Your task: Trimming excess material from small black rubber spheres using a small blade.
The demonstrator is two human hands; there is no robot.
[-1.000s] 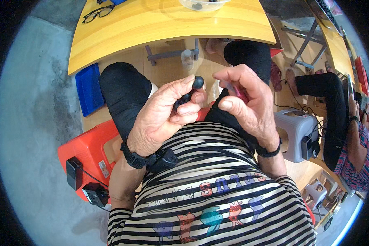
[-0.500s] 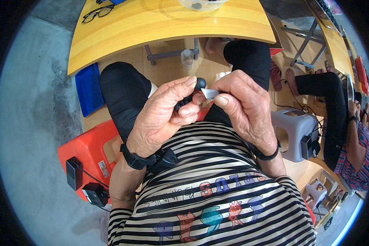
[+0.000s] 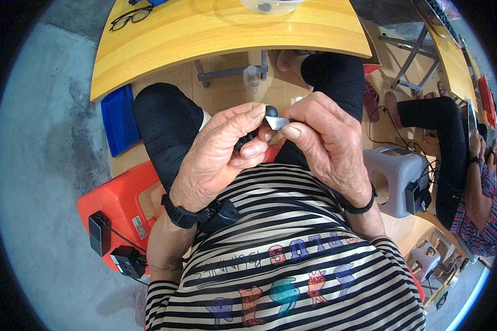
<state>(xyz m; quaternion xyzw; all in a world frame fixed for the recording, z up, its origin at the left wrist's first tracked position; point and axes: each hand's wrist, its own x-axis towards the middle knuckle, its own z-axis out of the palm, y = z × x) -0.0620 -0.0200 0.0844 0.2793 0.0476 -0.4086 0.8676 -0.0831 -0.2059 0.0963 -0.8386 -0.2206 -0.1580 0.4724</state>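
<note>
Above my lap, my left hand [image 3: 215,151] pinches a small black part with a rounded, ball-like end [image 3: 271,111] between thumb and fingers. More black pieces [image 3: 241,143] show under its curled fingers; whether they belong to the same part I cannot tell. My right hand [image 3: 334,146] grips a small flat silver blade [image 3: 278,123] between thumb and forefinger, its slanted end pointing left. The blade lies against or just below the rounded end. Fingers hide the rest of both the part and the blade.
Ahead is a yellow table [image 3: 226,36] with eyeglasses [image 3: 131,18] and a clear plastic bowl [image 3: 279,6]. Below it stands a clear cup [image 3: 252,79]. A blue tray [image 3: 119,121] and red stool [image 3: 113,190] are left, a grey stool [image 3: 389,174] right. Another person [image 3: 483,204] sits far right.
The blade has shifted slightly left, and its angle has turned, bringing it closer to the rounded end. My right fingers moved with it; my left hand has hardly moved.
</note>
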